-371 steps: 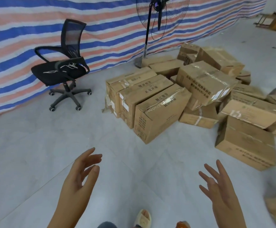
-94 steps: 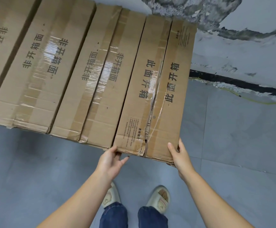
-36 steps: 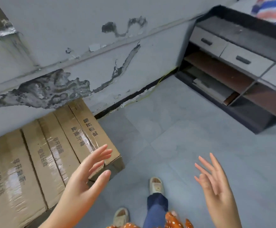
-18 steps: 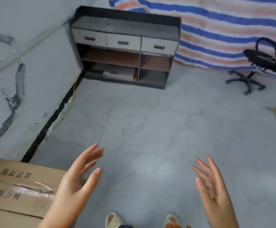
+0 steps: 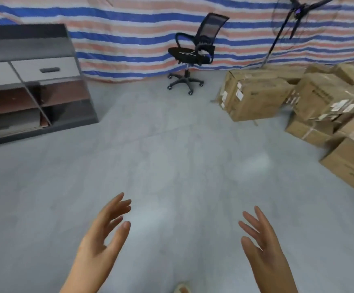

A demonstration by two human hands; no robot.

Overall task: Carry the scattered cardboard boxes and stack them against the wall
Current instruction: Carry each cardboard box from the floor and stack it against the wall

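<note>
Hands empty, both raised in front of the body at about the same level. The left hand [image 5: 100,240] has its fingers straight and spread, palm turned inward; the right hand [image 5: 260,244] mirrors it, fingers apart, holding nothing. The two palms face each other with a wide gap between them, which I judge to be a ready posture for taking a carton by its two sides rather than a grip of any kind.

The cardboard boxes [image 5: 254,98] lie in a loose heap on the floor [image 5: 172,157] at the right of the view, well apart from the hands. They sit at mixed angles, some leaning on others, some flat, with taped seams and white labels showing. No order is evident in the heap, so it reads as the unsorted supply still to be moved. The nearest carton [image 5: 349,166] lies lowest at the right edge.

Other items: an office chair [image 5: 193,53] stands before a striped tarpaulin [image 5: 129,39]; a pedestal fan [image 5: 294,15] stands behind the heap; a dark cabinet [image 5: 30,81] with drawers and open shelves is at the left. A shoe tip [image 5: 182,289] shows at the bottom edge.

Judgement: the person is between loads, facing the heap to fetch another box. The stacking wall is not in view.
</note>
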